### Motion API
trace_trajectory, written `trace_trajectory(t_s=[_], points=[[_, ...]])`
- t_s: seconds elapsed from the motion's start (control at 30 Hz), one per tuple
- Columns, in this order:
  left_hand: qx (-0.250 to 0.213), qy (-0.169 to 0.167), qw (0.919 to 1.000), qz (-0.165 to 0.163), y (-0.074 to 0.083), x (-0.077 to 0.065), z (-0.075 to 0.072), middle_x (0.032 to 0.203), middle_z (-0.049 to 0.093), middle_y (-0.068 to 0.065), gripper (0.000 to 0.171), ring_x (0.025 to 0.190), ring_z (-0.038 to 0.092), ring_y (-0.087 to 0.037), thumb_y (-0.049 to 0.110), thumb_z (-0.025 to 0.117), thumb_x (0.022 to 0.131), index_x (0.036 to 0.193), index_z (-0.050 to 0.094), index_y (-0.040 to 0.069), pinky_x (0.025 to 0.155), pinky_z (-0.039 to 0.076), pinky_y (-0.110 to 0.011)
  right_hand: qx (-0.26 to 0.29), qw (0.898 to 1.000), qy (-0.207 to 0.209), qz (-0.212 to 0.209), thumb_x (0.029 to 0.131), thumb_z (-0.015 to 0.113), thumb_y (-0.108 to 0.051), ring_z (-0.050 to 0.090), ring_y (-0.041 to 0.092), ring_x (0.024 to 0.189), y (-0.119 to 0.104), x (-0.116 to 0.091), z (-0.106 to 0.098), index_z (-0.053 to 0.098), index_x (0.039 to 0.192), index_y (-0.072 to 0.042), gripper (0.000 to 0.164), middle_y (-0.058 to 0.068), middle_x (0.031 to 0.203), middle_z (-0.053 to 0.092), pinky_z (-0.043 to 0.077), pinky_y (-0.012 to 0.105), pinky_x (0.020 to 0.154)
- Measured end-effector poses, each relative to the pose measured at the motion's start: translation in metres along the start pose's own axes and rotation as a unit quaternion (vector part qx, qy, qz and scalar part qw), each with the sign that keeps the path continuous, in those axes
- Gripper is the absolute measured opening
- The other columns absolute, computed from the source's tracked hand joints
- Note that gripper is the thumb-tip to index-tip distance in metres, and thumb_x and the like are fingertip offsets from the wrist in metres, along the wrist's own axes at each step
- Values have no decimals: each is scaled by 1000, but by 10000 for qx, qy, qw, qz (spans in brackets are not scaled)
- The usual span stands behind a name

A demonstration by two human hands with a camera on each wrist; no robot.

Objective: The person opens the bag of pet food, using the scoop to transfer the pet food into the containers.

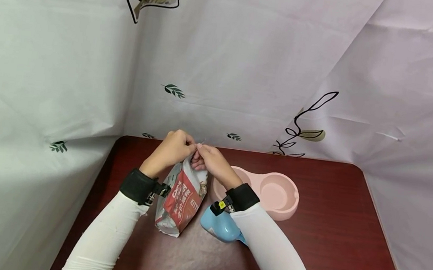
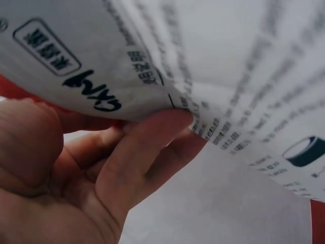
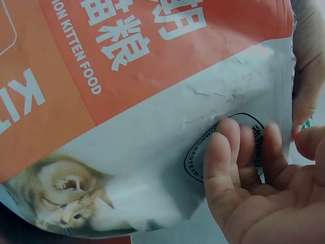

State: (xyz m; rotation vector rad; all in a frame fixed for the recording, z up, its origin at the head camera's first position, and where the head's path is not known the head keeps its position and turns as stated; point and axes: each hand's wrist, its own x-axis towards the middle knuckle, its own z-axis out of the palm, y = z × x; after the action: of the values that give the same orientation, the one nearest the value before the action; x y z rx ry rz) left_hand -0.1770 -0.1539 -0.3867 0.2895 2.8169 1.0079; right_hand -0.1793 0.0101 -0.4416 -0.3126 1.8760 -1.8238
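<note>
A white and red bag of kitten food (image 1: 184,196) stands tilted at the left of the table, its top edge up between both hands. My left hand (image 1: 176,148) pinches that top edge; in the left wrist view its thumb and fingers press the printed back panel of the bag (image 2: 117,66). My right hand (image 1: 213,164) pinches the edge close beside the left fingertips. The right wrist view has the right hand (image 3: 269,193) with fingers curled against the bag's front (image 3: 152,142), near the top seam. Whether the seal is parted cannot be seen.
A pink double bowl (image 1: 279,197) sits behind the right forearm, which hides part of it. Between bag and forearm lies a blue scoop (image 1: 223,227), its handle running under the sleeve. The dark red table (image 1: 327,256) backs onto a patterned white cloth (image 1: 229,64).
</note>
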Motion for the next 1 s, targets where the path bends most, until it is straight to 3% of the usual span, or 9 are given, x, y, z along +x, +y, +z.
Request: trace_trajectory(t_s=[0.17, 0.43, 0.73, 1.0], points=[[-122, -23, 9999, 12, 0, -1, 1, 59, 57, -1, 24, 50, 45, -14, 11, 60, 100, 90, 81, 4, 51, 36, -27, 140, 9998, 109, 105, 115, 35, -26, 63, 11, 68, 1, 2, 1, 59, 87, 0, 45, 4, 77, 63, 56, 26, 69], [-105, 149, 9998, 121, -3, -1, 5, 76, 73, -10, 24, 53, 51, -16, 10, 61, 100, 90, 81, 4, 52, 39, -26, 258, 9990, 284, 240, 110, 38, -18, 61, 11, 64, -5, 3, 3, 59, 85, -1, 37, 3, 72, 61, 53, 22, 63], [17, 222, 9996, 161, -3, 0, 8, 72, 70, -8, 25, 52, 50, -16, 8, 59, 99, 86, 80, 4, 52, 38, -26, 337, 9982, 475, 143, 106, 37, -10, 63, 10, 68, 3, 5, 5, 60, 87, 0, 32, 3, 75, 61, 55, 23, 68], [96, 284, 9993, 224, -1, 0, 9, 70, 68, -6, 28, 56, 52, -17, 5, 57, 99, 81, 78, 5, 55, 40, -27, 618, 9965, 565, 57, 106, 37, -10, 65, 10, 72, 11, 8, 7, 53, 79, -3, 32, 4, 83, 62, 56, 24, 70]])
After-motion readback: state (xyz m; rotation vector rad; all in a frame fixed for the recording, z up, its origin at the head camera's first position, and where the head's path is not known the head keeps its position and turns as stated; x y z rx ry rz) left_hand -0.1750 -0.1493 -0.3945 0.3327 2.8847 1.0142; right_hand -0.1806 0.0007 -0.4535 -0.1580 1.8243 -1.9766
